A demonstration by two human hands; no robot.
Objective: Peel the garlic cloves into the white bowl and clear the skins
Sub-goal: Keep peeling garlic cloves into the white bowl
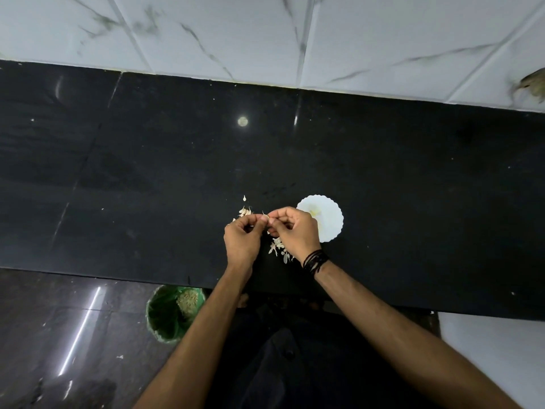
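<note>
Two hands [269, 231] on papery clove [266, 216]

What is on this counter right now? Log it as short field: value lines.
surface: glossy black stone counter
bowl: white scalloped bowl, right of the hands
left hand: pinching a garlic clove
right hand: pinching the same clove
unpeeled cloves: beyond the left hand
skins: scattered under the right hand
bin: green bin on the floor

Open black counter [147, 172] all round; white bowl [327, 222] and skins [278, 249] beside the hands
</note>
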